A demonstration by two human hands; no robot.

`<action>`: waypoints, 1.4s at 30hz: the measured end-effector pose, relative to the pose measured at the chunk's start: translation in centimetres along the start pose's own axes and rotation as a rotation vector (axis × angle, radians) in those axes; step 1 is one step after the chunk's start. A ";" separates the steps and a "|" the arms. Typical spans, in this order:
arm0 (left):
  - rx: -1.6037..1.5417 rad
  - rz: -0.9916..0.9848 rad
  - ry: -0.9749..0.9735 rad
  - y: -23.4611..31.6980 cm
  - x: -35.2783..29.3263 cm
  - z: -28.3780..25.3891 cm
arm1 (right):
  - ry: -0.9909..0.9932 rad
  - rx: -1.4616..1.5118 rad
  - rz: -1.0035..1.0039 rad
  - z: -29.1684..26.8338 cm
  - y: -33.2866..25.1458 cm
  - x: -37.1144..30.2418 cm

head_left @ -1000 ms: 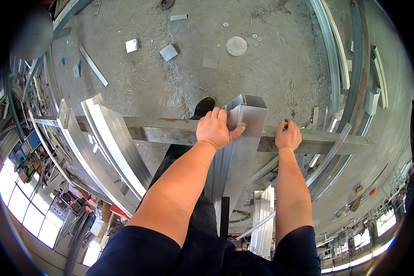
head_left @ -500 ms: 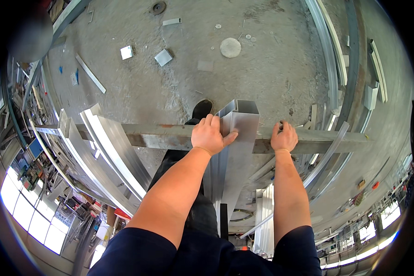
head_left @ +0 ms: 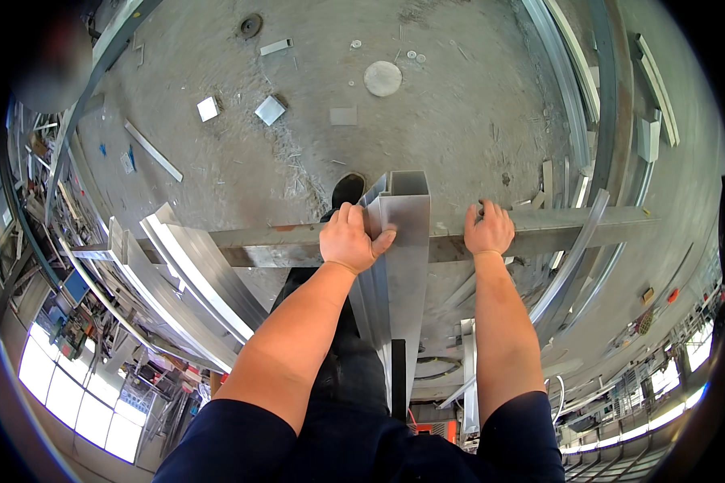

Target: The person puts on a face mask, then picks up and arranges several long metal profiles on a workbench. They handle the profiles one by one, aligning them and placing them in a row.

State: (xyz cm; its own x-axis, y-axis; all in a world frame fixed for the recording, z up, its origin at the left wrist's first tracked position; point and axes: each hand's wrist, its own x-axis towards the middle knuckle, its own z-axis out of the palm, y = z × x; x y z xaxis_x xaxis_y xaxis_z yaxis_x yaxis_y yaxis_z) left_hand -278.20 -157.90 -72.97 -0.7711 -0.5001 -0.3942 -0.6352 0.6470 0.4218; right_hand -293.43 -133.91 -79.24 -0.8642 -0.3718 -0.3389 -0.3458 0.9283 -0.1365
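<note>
A long silvery metal profile (head_left: 411, 233), with a hollow rectangular end facing away, runs from near my body across a steel beam (head_left: 274, 235). My left hand (head_left: 349, 238) is closed on the profile's left side. Its thumb lies against the wall of the profile, and the fingertips are partly hidden over the far side. To the right of the profile, my right hand (head_left: 489, 229) is over the beam with nothing visible in it. Its thumb and fingers are apart and slightly bent; whether it rests on the beam I cannot tell.
More metal profiles (head_left: 205, 266) lie across the beam at left. A thin curved strip (head_left: 576, 249) crosses it at right. Small offcuts (head_left: 270, 110) and a round disc (head_left: 383, 79) are on the concrete floor ahead. Long bars (head_left: 568, 72) lie at far right.
The view has shifted slightly, so the floor pieces appear further left. My left hand stays on the profile. My right hand's thumb and fingers look more spread.
</note>
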 end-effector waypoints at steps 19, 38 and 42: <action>0.114 0.017 0.054 -0.8 -0.1 1.1 | 0.040 0.115 0.030 -0.9 0.0 -0.9; 0.569 0.463 0.103 -6.8 4.6 2.3 | 0.171 0.536 0.777 3.7 -5.4 -38.2; 0.151 0.214 0.063 -2.3 1.8 1.0 | 0.247 0.487 0.792 4.2 -6.1 -40.1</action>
State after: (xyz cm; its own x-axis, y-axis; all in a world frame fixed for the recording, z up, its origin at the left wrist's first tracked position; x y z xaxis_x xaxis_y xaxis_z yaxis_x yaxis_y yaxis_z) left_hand -278.08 -159.69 -75.44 -0.8912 -0.3746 -0.2557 -0.4475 0.8181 0.3613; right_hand -255.12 -124.62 -68.73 -0.8538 0.4252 -0.3004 0.5127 0.7873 -0.3426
